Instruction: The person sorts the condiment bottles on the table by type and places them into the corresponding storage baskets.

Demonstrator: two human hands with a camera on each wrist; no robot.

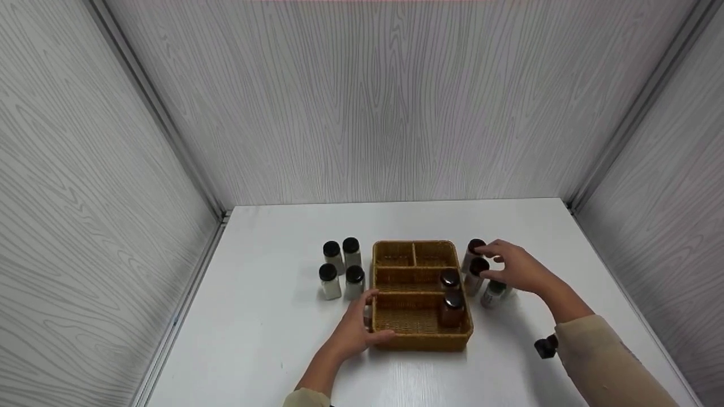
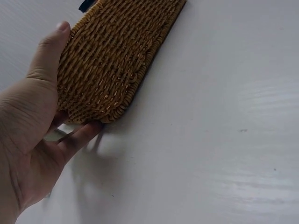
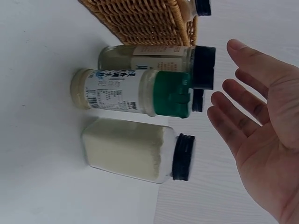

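Observation:
A brown woven basket [image 1: 421,341] with compartments stands on the table. My left hand [image 1: 352,332] holds its front left corner, the thumb on the front wall and the fingers round the side. In the left wrist view, the woven wall [image 2: 110,56] lies between thumb and fingers. My right hand [image 1: 517,270] hovers with spread fingers over black-capped jars [image 1: 479,265] right of the basket, holding nothing. The right wrist view shows a green-capped shaker bottle [image 3: 117,92], a labelled black-capped jar [image 3: 203,67] behind it and a square jar of pale powder [image 3: 126,149] near the fingertips.
Two dark-capped jars sit inside the basket: one in the middle row [image 1: 449,278], one in the front compartment [image 1: 452,310]. Several black-capped jars [image 1: 331,288] stand left of it. A small black object [image 1: 544,348] appears beside my right sleeve. Grey panels [image 1: 362,102] enclose the table.

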